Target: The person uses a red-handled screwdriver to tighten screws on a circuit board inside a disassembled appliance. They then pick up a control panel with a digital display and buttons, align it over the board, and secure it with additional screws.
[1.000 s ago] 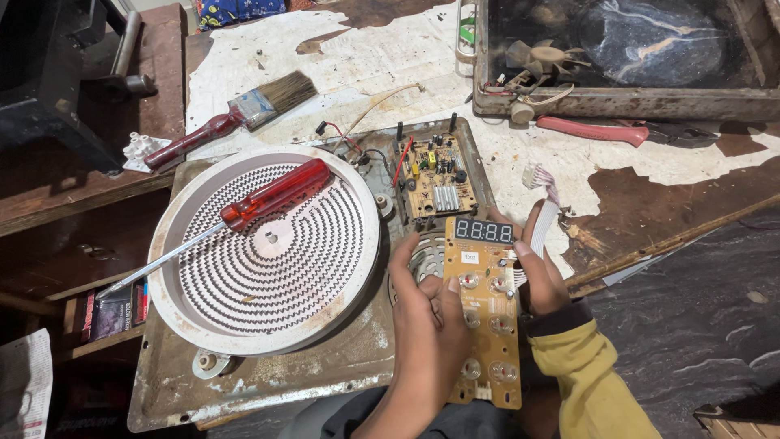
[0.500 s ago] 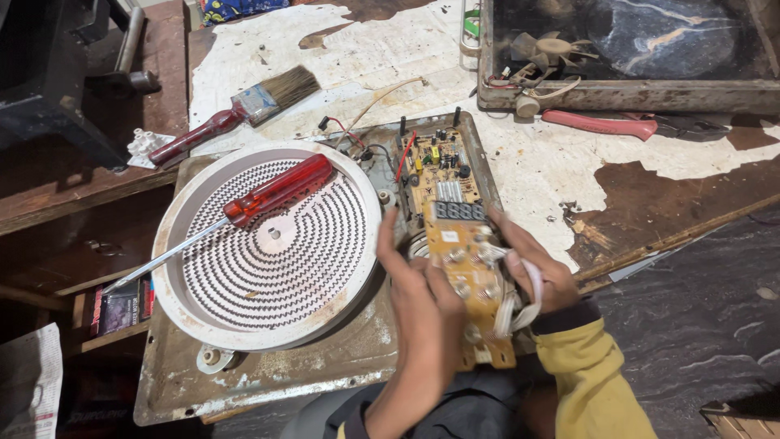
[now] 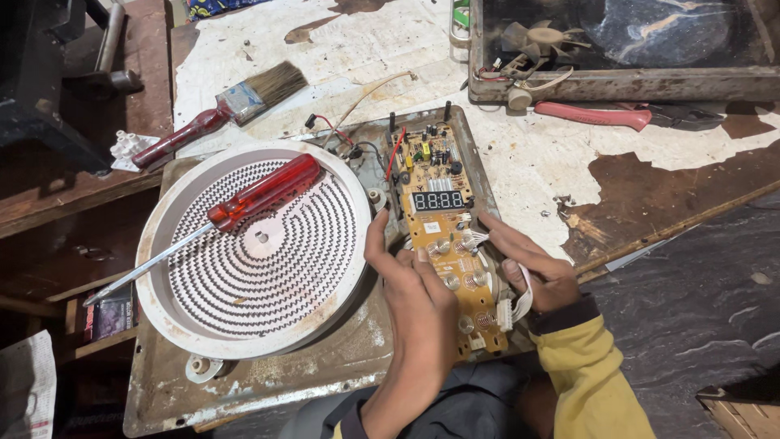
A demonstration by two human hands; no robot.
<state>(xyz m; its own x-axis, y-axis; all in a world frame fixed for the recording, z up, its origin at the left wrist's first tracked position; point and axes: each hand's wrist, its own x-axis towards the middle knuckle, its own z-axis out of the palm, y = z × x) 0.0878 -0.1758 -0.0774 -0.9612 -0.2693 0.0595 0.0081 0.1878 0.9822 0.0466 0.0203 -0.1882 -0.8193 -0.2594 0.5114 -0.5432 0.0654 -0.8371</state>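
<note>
Head view shows both hands on a yellow circuit board (image 3: 445, 244) lying on the metal base (image 3: 268, 390) just right of the round heating coil (image 3: 256, 252). Left hand (image 3: 418, 301) lies over the board's lower left edge, fingers bent, thumb up along its side. Right hand (image 3: 532, 268) curls around the board's right edge and a white ribbon cable (image 3: 520, 305). A red screwdriver (image 3: 244, 203) rests across the coil. A paintbrush (image 3: 219, 114) lies on the table (image 3: 536, 162) beyond, and red pliers (image 3: 601, 116) further right.
</note>
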